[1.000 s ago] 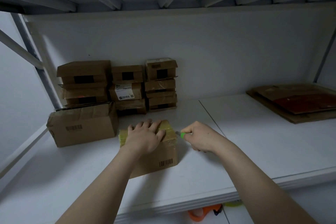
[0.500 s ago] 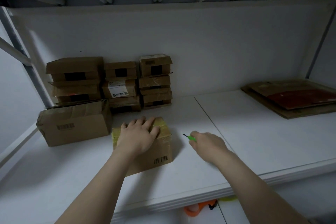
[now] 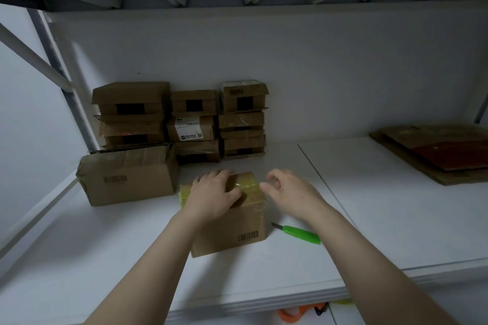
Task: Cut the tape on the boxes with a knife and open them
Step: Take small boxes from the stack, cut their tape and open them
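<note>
Small taped brown cardboard box [image 3: 232,229]: probably light, stiff, slick. Left hand [image 3: 214,194] flat on top, right hand [image 3: 286,190] empty. Grab flap edges.

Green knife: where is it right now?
Head view: the green knife lies unheld on the white shelf, just right of the small taped box, blade toward the box.

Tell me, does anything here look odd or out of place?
The knife lies loose on the shelf right of the taped box, its blade apparently out. The big box at left looks crumpled along its top.
</note>
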